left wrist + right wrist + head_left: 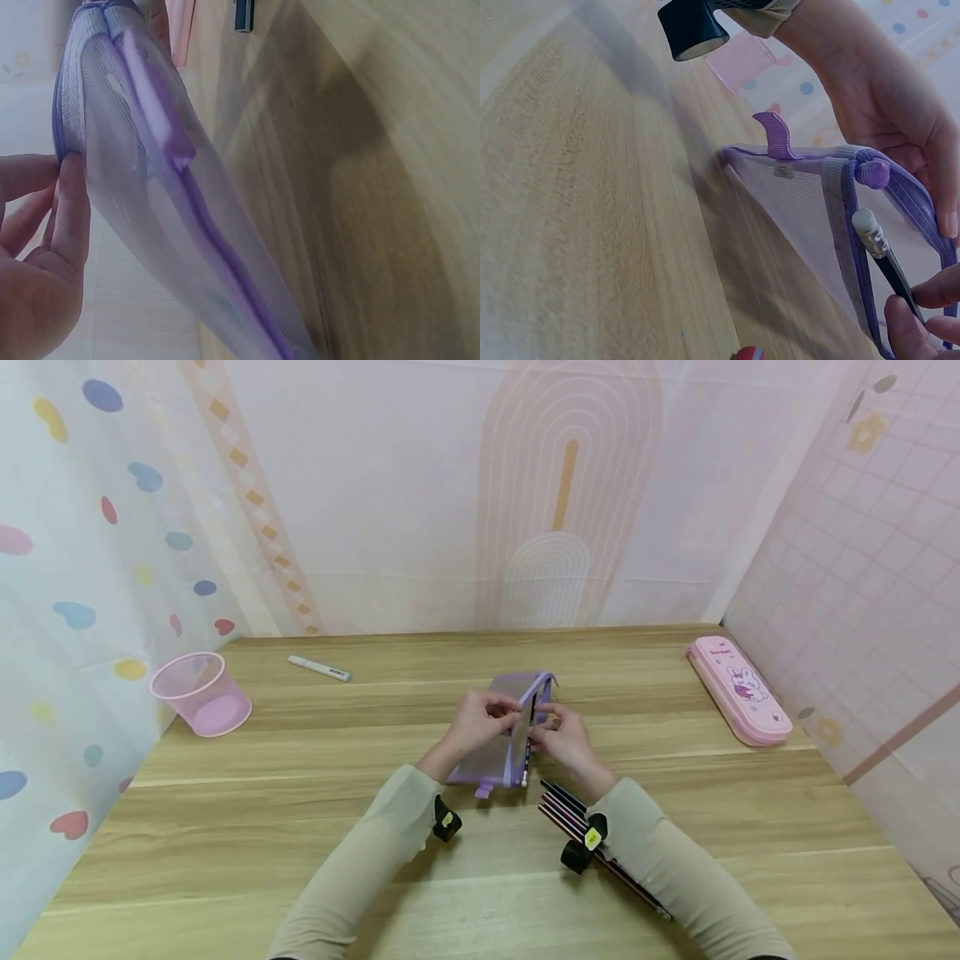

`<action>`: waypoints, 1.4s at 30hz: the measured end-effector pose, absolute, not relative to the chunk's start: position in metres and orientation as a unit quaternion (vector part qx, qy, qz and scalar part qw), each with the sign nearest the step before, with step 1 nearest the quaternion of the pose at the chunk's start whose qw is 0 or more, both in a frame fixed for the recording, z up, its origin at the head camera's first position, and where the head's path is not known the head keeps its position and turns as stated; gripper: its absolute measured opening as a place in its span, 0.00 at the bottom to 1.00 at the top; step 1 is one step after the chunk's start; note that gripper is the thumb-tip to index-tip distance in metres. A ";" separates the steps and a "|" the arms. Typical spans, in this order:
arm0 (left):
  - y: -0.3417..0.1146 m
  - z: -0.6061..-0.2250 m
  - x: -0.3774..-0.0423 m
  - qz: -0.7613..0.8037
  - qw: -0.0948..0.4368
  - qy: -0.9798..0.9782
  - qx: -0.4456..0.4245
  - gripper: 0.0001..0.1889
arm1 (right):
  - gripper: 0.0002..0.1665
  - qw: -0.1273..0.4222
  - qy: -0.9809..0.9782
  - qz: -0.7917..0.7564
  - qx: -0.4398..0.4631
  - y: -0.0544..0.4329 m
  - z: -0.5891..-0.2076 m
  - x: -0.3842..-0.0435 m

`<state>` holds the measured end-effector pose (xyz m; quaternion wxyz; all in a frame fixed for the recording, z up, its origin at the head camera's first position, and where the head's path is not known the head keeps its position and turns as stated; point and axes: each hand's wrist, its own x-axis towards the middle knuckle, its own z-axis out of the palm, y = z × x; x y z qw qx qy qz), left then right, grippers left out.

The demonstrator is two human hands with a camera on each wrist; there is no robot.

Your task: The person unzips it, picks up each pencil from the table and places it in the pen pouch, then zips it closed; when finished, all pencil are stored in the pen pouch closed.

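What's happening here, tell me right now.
A person's left hand grips the edge of a purple-trimmed mesh pouch, while the right hand pinches a pencil at its opening. The pencil's eraser end is exposed; how far inside the rest reaches is unclear. More pencils lie together on the table, partly hidden by the right sleeve.
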<state>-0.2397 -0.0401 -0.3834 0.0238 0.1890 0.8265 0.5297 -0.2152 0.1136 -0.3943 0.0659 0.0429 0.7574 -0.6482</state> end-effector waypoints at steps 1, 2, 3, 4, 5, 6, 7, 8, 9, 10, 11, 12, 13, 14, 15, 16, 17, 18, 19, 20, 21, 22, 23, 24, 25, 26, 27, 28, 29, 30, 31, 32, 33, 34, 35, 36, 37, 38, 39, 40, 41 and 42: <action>-0.040 -0.384 -0.239 0.529 0.025 0.827 0.190 0.08 | 0.26 0.066 0.755 -0.650 0.042 0.113 -0.394 -0.215; -0.039 -0.384 -0.239 0.528 0.026 0.827 0.191 0.08 | 0.26 0.067 0.753 -0.654 0.044 0.113 -0.394 -0.216; -0.039 -0.384 -0.239 0.527 0.025 0.828 0.192 0.08 | 0.26 0.067 0.750 -0.657 0.046 0.112 -0.394 -0.216; -0.039 -0.384 -0.239 0.526 0.026 0.828 0.193 0.08 | 0.26 0.068 0.748 -0.658 0.048 0.112 -0.394 -0.216; -0.039 -0.384 -0.239 0.525 0.024 0.828 0.195 0.08 | 0.26 0.068 0.747 -0.659 0.048 0.112 -0.394 -0.217; -0.038 -0.385 -0.238 0.524 0.023 0.829 0.195 0.08 | 0.26 0.069 0.747 -0.659 0.049 0.112 -0.394 -0.217; -0.038 -0.385 -0.238 0.524 0.022 0.829 0.196 0.08 | 0.26 0.070 0.746 -0.661 0.050 0.112 -0.393 -0.217; -0.037 -0.385 -0.238 0.523 0.020 0.829 0.198 0.08 | 0.26 0.070 0.745 -0.662 0.049 0.111 -0.393 -0.218; -0.037 -0.385 -0.238 0.522 0.018 0.829 0.200 0.08 | 0.26 0.070 0.745 -0.661 0.049 0.111 -0.393 -0.218; -0.036 -0.386 -0.238 0.524 0.018 0.828 0.199 0.08 | 0.26 0.069 0.747 -0.659 0.048 0.110 -0.393 -0.219; -0.036 -0.386 -0.237 0.524 0.017 0.828 0.200 0.08 | 0.26 0.068 0.748 -0.658 0.048 0.109 -0.393 -0.219; -0.035 -0.386 -0.237 0.525 0.017 0.827 0.199 0.08 | 0.26 0.066 0.750 -0.656 0.049 0.108 -0.394 -0.219; -0.035 -0.386 -0.237 0.526 0.017 0.827 0.197 0.08 | 0.26 0.064 0.753 -0.653 0.051 0.106 -0.394 -0.220; -0.034 -0.386 -0.237 0.527 0.017 0.827 0.196 0.08 | 0.26 0.061 0.758 -0.648 0.052 0.105 -0.395 -0.220; -0.034 -0.386 -0.237 0.529 0.017 0.826 0.193 0.08 | 0.25 0.058 0.762 -0.642 0.054 0.103 -0.396 -0.220; -0.034 -0.386 -0.237 0.530 0.017 0.826 0.191 0.08 | 0.25 0.055 0.767 -0.637 0.057 0.102 -0.396 -0.220; -0.034 -0.386 -0.236 0.534 0.017 0.824 0.189 0.08 | 0.25 0.054 0.770 -0.633 0.060 0.101 -0.397 -0.220; -0.034 -0.386 -0.236 0.536 0.019 0.823 0.186 0.08 | 0.25 0.052 0.773 -0.629 0.062 0.100 -0.398 -0.220; -0.034 -0.386 -0.236 0.538 0.020 0.822 0.184 0.08 | 0.25 0.051 0.777 -0.625 0.063 0.099 -0.398 -0.220; -0.034 -0.386 -0.236 0.540 0.022 0.821 0.184 0.08 | 0.25 0.051 0.779 -0.622 0.064 0.099 -0.399 -0.220; -0.034 -0.386 -0.236 0.542 0.023 0.820 0.184 0.08 | 0.25 0.050 0.781 -0.619 0.064 0.098 -0.399 -0.220; -0.034 -0.386 -0.236 0.544 0.025 0.818 0.184 0.08 | 0.25 0.050 0.783 -0.616 0.064 0.098 -0.399 -0.219; -0.035 -0.386 -0.236 0.545 0.026 0.817 0.184 0.08 | 0.25 0.049 0.785 -0.614 0.064 0.098 -0.400 -0.219; -0.035 -0.386 -0.236 0.547 0.026 0.816 0.184 0.08 | 0.25 0.049 0.787 -0.612 0.062 0.097 -0.400 -0.219; -0.036 -0.386 -0.236 0.549 0.027 0.815 0.185 0.09 | 0.25 0.049 0.789 -0.609 0.060 0.097 -0.401 -0.219; -0.036 -0.386 -0.236 0.551 0.027 0.813 0.185 0.09 | 0.25 0.049 0.790 -0.608 0.059 0.097 -0.401 -0.218; -0.037 -0.386 -0.236 0.553 0.027 0.812 0.186 0.09 | 0.24 0.050 0.792 -0.606 0.054 0.097 -0.401 -0.218; -0.037 -0.386 -0.236 0.553 0.027 0.811 0.186 0.09 | 0.24 0.050 0.794 -0.604 0.047 0.097 -0.402 -0.218; -0.038 -0.386 -0.236 0.553 0.029 0.812 0.184 0.09 | 0.23 0.052 0.796 -0.602 0.042 0.097 -0.402 -0.218; -0.038 -0.386 -0.236 0.554 0.031 0.811 0.183 0.09 | 0.22 0.055 0.799 -0.598 0.035 0.097 -0.402 -0.218; -0.038 -0.387 -0.236 0.554 0.031 0.812 0.182 0.09 | 0.22 0.059 0.801 -0.596 0.031 0.097 -0.403 -0.218; -0.038 -0.387 -0.236 0.554 0.031 0.812 0.181 0.09 | 0.21 0.063 0.801 -0.595 0.027 0.097 -0.403 -0.218; -0.038 -0.387 -0.236 0.553 0.031 0.813 0.180 0.09 | 0.21 0.067 0.801 -0.595 0.023 0.097 -0.403 -0.219; -0.038 -0.388 -0.236 0.552 0.031 0.813 0.180 0.09 | 0.21 0.072 0.798 -0.597 0.021 0.097 -0.403 -0.219; -0.038 -0.388 -0.236 0.553 0.030 0.813 0.180 0.09 | 0.21 0.076 0.795 -0.602 0.020 0.097 -0.403 -0.218; -0.037 -0.388 -0.236 0.555 0.028 0.812 0.180 0.08 | 0.21 0.080 0.789 -0.609 0.017 0.098 -0.403 -0.218; -0.038 -0.388 -0.236 0.556 0.029 0.811 0.180 0.08 | 0.21 0.085 0.779 -0.621 0.016 0.099 -0.403 -0.217; -0.038 -0.388 -0.236 0.557 0.028 0.810 0.181 0.08 | 0.21 0.089 0.770 -0.632 0.011 0.101 -0.403 -0.216; -0.038 -0.389 -0.236 0.559 0.029 0.809 0.182 0.08 | 0.21 0.091 0.763 -0.640 0.007 0.104 -0.402 -0.215; -0.038 -0.389 -0.236 0.560 0.031 0.807 0.184 0.09 | 0.21 0.093 0.758 -0.645 0.002 0.106 -0.402 -0.214; -0.039 -0.389 -0.236 0.562 0.032 0.806 0.185 0.09 | 0.21 0.095 0.757 -0.646 -0.006 0.109 -0.402 -0.213; -0.039 -0.389 -0.236 0.563 0.033 0.804 0.186 0.09 | 0.20 0.095 0.760 -0.643 -0.015 0.113 -0.401 -0.212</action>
